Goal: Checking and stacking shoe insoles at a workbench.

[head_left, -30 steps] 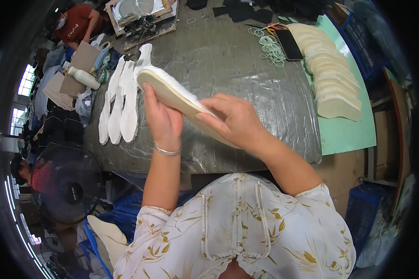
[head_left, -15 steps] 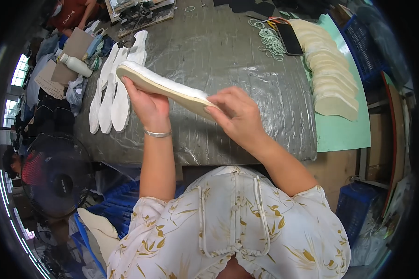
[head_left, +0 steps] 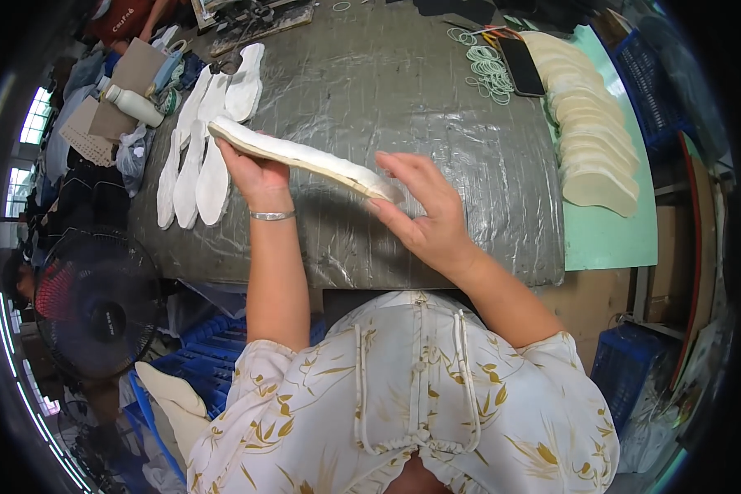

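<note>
A fleecy insole (head_left: 300, 152), white and fuzzy on top with a beige layer beneath, is held tilted above the table. My left hand (head_left: 259, 175) grips its far left end, with the thumb along the near edge and the other fingers hidden underneath. At the other end, which is a little blurred, my right hand (head_left: 431, 210) is open. Its thumb and fingers are spread around that tip; whether the thumb touches it I cannot tell. Several white fleecy insoles (head_left: 212, 185) lie in two rows on the table, left of my left hand.
The table (head_left: 477, 222) has a shiny grey covering. On its right are a phone (head_left: 520, 67), pale rubber bands (head_left: 487, 76) and a row of overlapping beige insoles (head_left: 598, 156) on a green sheet (head_left: 609, 244). A white bottle (head_left: 133, 105) and a fan (head_left: 99, 305) are at left.
My right hand has loosened its pinch on the insole's near end, and its fingers have spread apart. The insole has tipped slightly, while my left hand keeps its hold.
</note>
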### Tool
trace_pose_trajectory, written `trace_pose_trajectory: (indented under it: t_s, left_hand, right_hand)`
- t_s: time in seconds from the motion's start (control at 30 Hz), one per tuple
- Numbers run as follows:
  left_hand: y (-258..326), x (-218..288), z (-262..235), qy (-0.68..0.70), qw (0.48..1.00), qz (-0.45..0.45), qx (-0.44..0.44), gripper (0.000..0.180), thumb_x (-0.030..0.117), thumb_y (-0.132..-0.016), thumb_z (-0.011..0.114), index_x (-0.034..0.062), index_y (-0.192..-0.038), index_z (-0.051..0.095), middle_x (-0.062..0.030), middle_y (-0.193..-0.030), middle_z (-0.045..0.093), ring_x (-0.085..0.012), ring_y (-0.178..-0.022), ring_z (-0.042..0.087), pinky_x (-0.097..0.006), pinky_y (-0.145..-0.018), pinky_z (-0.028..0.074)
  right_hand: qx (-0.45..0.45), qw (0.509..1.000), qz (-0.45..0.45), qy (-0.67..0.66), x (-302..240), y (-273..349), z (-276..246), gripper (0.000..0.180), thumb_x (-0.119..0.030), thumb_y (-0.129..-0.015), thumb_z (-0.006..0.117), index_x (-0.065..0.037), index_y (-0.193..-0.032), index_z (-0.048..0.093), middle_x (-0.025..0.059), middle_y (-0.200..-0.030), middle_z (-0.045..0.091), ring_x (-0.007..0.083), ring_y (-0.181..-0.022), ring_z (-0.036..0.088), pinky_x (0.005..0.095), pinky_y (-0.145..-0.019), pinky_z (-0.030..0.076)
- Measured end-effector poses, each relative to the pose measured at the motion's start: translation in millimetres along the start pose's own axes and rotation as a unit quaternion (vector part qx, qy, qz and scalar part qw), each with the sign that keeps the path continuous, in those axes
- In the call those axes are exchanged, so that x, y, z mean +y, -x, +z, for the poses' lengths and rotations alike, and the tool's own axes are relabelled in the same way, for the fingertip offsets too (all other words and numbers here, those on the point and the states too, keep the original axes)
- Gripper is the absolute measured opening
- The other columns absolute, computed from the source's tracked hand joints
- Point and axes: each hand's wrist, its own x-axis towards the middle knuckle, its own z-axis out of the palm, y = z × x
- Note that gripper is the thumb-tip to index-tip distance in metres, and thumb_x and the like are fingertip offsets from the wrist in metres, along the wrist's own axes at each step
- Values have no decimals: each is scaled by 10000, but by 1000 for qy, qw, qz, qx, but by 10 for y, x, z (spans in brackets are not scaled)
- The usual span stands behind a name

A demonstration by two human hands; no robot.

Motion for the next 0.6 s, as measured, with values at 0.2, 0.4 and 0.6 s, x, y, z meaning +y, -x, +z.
trace_pose_trajectory:
  t_s: [0.2, 0.4, 0.6]
  left_hand:
    - [-35, -104, 10, 1, 996, -68, -57, 395, 497, -999, 535, 111, -929, 575, -48, -797, 601, -168, -619, 572, -320, -560, 506]
    - [108, -693, 397, -113, 917, -353, -144, 324, 389, -1022, 549, 70, -1059, 591, -77, -843, 621, -152, -630, 588, -295, -513, 525]
    - [628, -1121, 698, -189, 836, -462, -229, 321, 323, -1031, 551, 28, -1138, 620, -76, -991, 688, -152, -855, 700, -272, -647, 589]
  right_hand:
    - [-98, 968, 171, -158, 29, 68, -155, 363, -102, -884, 716, -5, -1229, 653, 120, -1144, 653, 196, -967, 635, 296, -813, 510]
    - [-191, 981, -25, 24, 110, -250, -392, 581, 7, -839, 635, -104, -1400, 533, 146, -1444, 510, 358, -1300, 509, 442, -1037, 455]
    - [-293, 924, -157, 188, 334, -432, -445, 600, 22, -779, 705, -152, -1340, 581, 58, -1356, 597, 289, -1310, 504, 495, -1146, 324]
